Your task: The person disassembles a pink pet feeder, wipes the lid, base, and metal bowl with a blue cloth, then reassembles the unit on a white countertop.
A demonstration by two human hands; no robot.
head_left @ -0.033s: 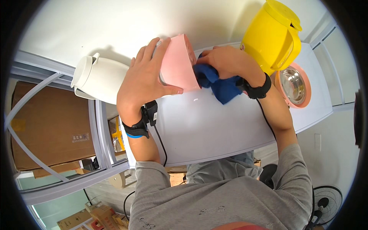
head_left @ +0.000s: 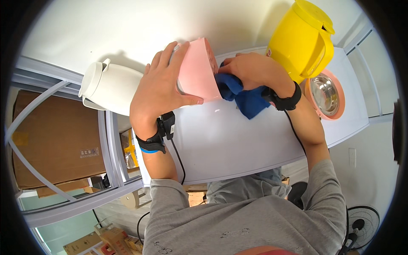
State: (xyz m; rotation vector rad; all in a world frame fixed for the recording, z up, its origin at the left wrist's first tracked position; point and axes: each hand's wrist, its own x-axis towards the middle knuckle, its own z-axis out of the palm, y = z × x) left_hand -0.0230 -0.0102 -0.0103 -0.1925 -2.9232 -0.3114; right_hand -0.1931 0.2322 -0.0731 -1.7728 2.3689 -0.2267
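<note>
A pink, drum-shaped container (head_left: pixel 196 71) is tipped on its side, its patterned or perforated face turned right. My left hand (head_left: pixel 159 85) grips it from the left, fingers spread over its back and side and thumb along the near edge. A dark blue cloth (head_left: pixel 251 102) is bunched in my right hand (head_left: pixel 250 70), which presses it against the container's right face; part of the cloth hangs down toward the table. The fingertips of my right hand are partly hidden by the cloth and container. Both wrists wear black straps with a small device and cable.
A white jug (head_left: pixel 112 87) stands left of my left hand. Beyond my right hand stands a yellow jug (head_left: pixel 297 38), with a pink-rimmed steel bowl (head_left: pixel 325 95) beside it. The white table (head_left: pixel 233 144) backs onto a wall. A large cardboard box (head_left: pixel 55 140) sits lower left, a fan (head_left: pixel 363 225) lower right.
My right hand and the blue cloth have shifted very slightly; the cloth's hanging corner is a little lower. My left hand and the pink container stay put.
</note>
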